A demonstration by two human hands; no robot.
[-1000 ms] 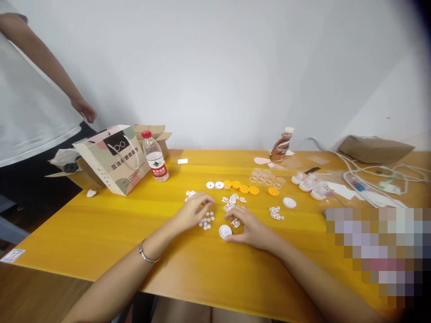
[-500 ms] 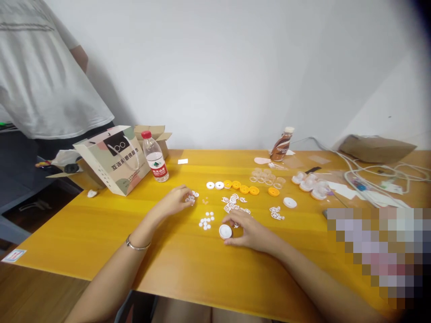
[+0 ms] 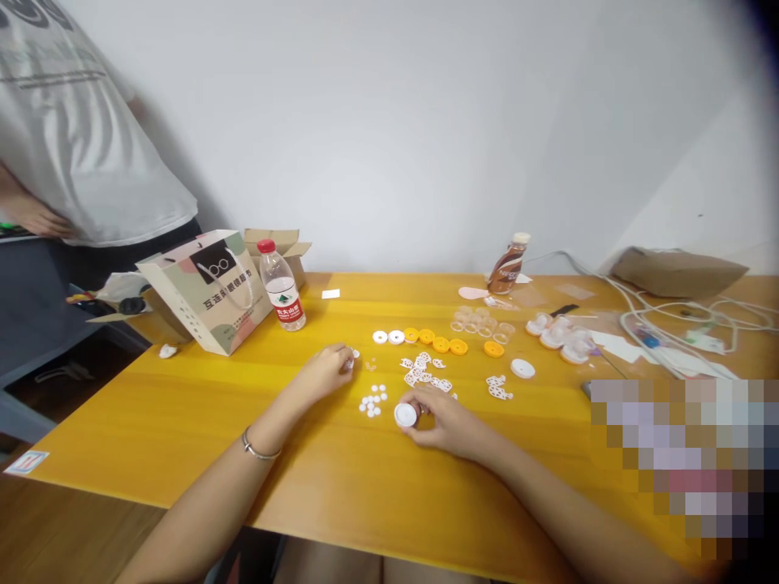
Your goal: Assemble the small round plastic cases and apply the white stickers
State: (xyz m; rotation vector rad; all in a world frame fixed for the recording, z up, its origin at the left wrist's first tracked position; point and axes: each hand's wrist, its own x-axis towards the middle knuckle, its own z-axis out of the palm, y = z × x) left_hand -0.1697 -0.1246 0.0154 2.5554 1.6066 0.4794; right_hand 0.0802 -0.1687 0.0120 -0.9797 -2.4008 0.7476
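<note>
My right hand point(image 3: 447, 418) grips a round white disc-shaped part point(image 3: 405, 415) between thumb and fingers, its flat face turned toward me. Farther left, my left hand point(image 3: 327, 371) has its fingers closed at a small pile of white parts point(image 3: 356, 354), which they mostly cover. What sits in those fingertips is too small to make out. Between the hands lie several small white round pieces point(image 3: 371, 403) and, behind them, tiny clear rings point(image 3: 371, 364). White lattice leaf-shaped pieces point(image 3: 419, 369) spread just beyond my right hand.
A row of white rings point(image 3: 396, 337) and yellow rings point(image 3: 441, 345) crosses the table, with clear cups point(image 3: 480, 322) behind. A water bottle point(image 3: 285, 296) and paper bag point(image 3: 225, 304) stand left; a coffee bottle point(image 3: 508, 266) and cables point(image 3: 645, 304) right. A person in a white shirt point(image 3: 91, 146) stands at far left.
My left fingers have closed further over the small white parts. My right hand has tilted the white disc slightly, keeping its grip. The person at left has shifted, and their hand now shows.
</note>
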